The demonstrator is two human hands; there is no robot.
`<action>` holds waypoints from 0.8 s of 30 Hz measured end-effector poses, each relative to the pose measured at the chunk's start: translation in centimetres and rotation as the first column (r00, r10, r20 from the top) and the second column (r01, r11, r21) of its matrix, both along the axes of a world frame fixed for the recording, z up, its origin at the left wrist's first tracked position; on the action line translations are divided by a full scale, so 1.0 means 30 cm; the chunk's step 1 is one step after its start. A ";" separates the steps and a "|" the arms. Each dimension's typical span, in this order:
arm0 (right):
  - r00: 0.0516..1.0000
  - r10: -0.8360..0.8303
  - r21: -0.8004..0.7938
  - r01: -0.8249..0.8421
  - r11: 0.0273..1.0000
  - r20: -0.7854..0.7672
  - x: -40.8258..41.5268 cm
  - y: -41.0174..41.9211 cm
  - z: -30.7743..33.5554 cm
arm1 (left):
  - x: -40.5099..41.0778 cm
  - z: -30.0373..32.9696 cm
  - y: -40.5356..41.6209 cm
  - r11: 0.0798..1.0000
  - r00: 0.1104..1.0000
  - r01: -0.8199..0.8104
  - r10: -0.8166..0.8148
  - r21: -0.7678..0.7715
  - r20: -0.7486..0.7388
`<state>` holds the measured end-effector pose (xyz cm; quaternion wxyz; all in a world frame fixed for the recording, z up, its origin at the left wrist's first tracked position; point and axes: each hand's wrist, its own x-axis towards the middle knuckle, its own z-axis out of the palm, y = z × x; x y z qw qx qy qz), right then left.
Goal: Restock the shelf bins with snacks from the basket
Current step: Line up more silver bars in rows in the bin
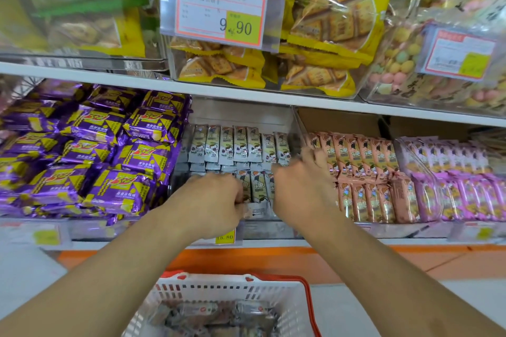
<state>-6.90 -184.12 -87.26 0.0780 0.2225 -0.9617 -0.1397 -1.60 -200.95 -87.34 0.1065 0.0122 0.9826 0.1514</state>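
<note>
in the clear middle shelf bin (297, 128), my left hand (216, 200) pinches a grey snack packet (256, 210) while my right hand (304, 186) spreads loosely over the rows, the basket (298, 306) of snacks below.

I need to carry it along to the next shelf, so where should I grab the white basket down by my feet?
Take the white basket by its red handle, which lies folded down along the rim. Come from above at the right side, where the bar shows plainly, and curl your grip under it to lift. The slotted walls offer only a poor hold, and packets fill the inside.
</note>
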 end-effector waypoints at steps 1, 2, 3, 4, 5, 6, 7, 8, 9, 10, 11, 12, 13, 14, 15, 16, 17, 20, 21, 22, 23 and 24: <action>1.000 -0.008 0.010 0.009 1.000 -0.020 -0.003 0.004 -0.011 | -0.001 0.002 -0.001 1.000 1.000 0.009 -0.009 0.003 0.008; 0.999 -0.006 0.016 0.007 1.000 -0.040 -0.006 0.006 -0.018 | -0.002 0.003 -0.003 1.000 1.000 0.016 -0.016 0.013 0.017; 0.999 -0.006 0.022 0.007 1.000 -0.050 -0.010 0.009 -0.020 | -0.003 0.003 -0.006 1.000 1.000 0.017 -0.017 0.023 0.025; 0.999 -0.010 0.026 0.012 1.000 -0.050 -0.013 0.010 -0.018 | -0.004 -0.001 -0.007 0.999 1.000 0.018 -0.019 0.026 0.025; 0.999 -0.016 0.025 0.017 1.000 -0.044 -0.016 0.011 -0.015 | -0.003 -0.002 -0.006 1.000 0.999 0.016 -0.016 0.027 0.029; 0.999 -0.016 0.018 0.017 1.000 -0.038 -0.017 0.012 -0.013 | -0.002 -0.006 -0.006 0.999 1.000 0.013 -0.014 0.032 0.027; 0.999 -0.012 0.008 0.012 1.000 -0.040 -0.021 0.016 -0.017 | -0.001 -0.010 -0.007 0.999 1.000 0.004 -0.005 0.046 0.022; 0.999 -0.001 -0.013 0.001 1.000 -0.054 -0.025 0.019 -0.020 | -0.002 -0.016 -0.008 0.997 1.000 -0.015 0.014 0.073 0.011; 0.997 0.011 -0.058 -0.015 0.998 -0.078 -0.029 0.020 -0.018 | -0.004 -0.016 -0.010 0.993 0.999 -0.042 0.042 0.110 -0.003; 0.997 0.020 -0.127 -0.030 0.991 -0.079 -0.030 0.020 -0.011 | -0.007 -0.016 -0.013 0.986 0.997 -0.070 0.074 0.151 -0.027; 0.998 0.028 -0.204 -0.038 0.978 -0.053 -0.031 0.019 0.002 | -0.009 -0.010 -0.015 0.976 0.992 -0.098 0.111 0.197 -0.058; 0.999 0.040 -0.291 -0.041 0.956 -0.010 -0.030 0.017 0.019 | -0.013 -0.006 -0.017 0.959 0.984 -0.127 0.154 0.253 -0.088; 0.998 0.045 -0.401 -0.022 0.916 0.048 -0.031 0.014 0.036 | -0.014 -0.001 -0.016 0.935 0.974 -0.158 0.200 0.319 -0.103; 0.993 0.042 -0.521 0.022 0.854 0.111 -0.026 0.012 0.058 | -0.017 0.001 -0.014 0.905 0.962 -0.186 0.247 0.383 -0.116; 0.984 0.030 -0.628 0.088 0.773 0.176 -0.027 0.009 0.069 | -0.018 0.006 -0.008 0.873 0.952 -0.209 0.286 0.441 -0.114; 0.970 0.015 -0.715 0.168 0.678 0.242 -0.032 0.009 0.074 | -0.019 0.007 -0.002 0.842 0.942 -0.229 0.319 0.489 -0.108; 0.946 0.003 -0.771 0.263 0.579 0.325 -0.037 0.006 0.080 | -0.019 0.008 0.004 0.806 0.933 -0.255 0.351 0.534 -0.084; 0.767 0.118 -0.761 0.582 0.287 0.631 -0.044 -0.004 0.094 | -0.017 0.008 0.016 0.649 0.902 -0.316 0.431 0.692 0.007; 0.678 0.223 -0.714 0.665 0.219 0.700 -0.040 -0.007 0.100 | -0.012 0.012 0.020 0.584 0.896 -0.332 0.440 0.741 0.055; 0.607 0.325 -0.678 0.712 0.183 0.725 -0.033 -0.009 0.105 | -0.012 0.012 0.024 0.515 0.891 -0.350 0.441 0.783 0.108; 0.576 0.393 -0.674 0.717 0.179 0.717 -0.027 -0.010 0.105 | -0.014 0.007 0.028 0.457 0.888 -0.360 0.435 0.813 0.149; 0.581 0.418 -0.694 0.691 0.201 0.699 -0.018 -0.007 0.105 | -0.015 -0.001 0.030 0.403 0.882 -0.367 0.437 0.839 0.176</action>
